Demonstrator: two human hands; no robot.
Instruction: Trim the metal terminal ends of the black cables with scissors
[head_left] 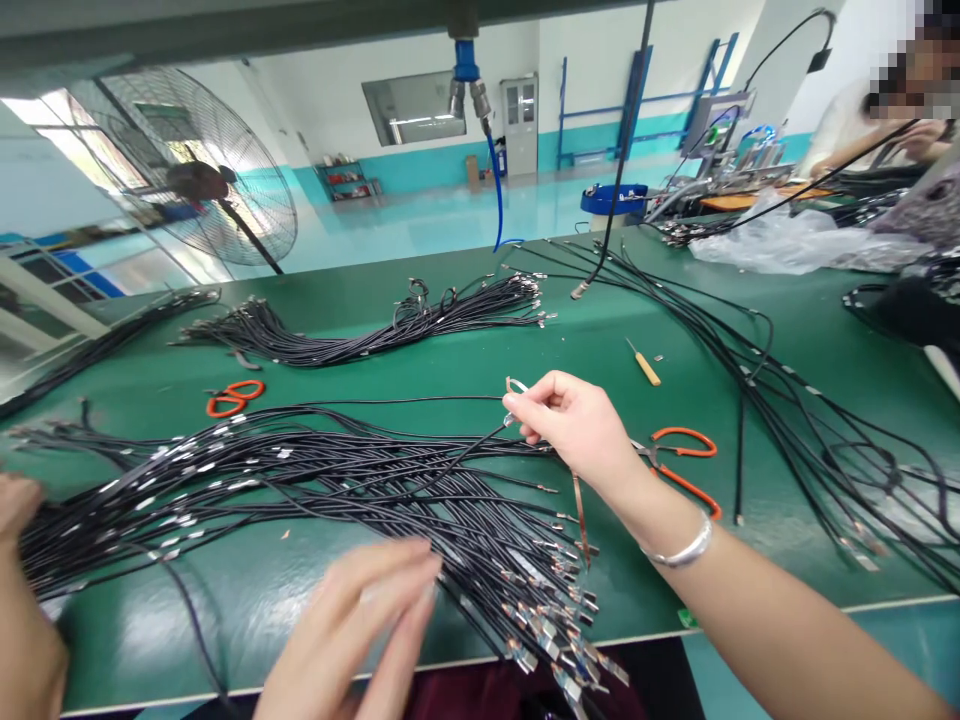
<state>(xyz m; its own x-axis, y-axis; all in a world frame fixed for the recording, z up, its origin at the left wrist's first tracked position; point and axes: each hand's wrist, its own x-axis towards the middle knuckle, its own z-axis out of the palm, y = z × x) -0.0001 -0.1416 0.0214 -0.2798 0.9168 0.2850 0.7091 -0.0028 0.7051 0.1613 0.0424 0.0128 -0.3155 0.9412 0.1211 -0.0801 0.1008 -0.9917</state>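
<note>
My right hand (574, 425) is closed in a pinch on the end of a black cable (476, 447), above the table. A small shiny loop of thin strip (516, 386) pokes out past its fingertips. Below the wrist hangs a narrow copper-coloured strip (580, 515); whether it joins the loop is hidden. My left hand (360, 630), blurred by motion, has its fingers stretched out at the near side of a large cable bundle (322, 460), and I see nothing in it. Metal terminals (555, 630) crowd the bundle's right end, near the table's front edge.
Another person's hand (19, 510) rests at the bundle's left end. Orange-handled scissors (236, 397), orange-handled cutters (675, 462) and a yellow-handled awl (643, 364) lie on the green table (420, 385). More cables (337, 348) lie behind, others (720, 350) right. An air hose (496, 190) hangs overhead.
</note>
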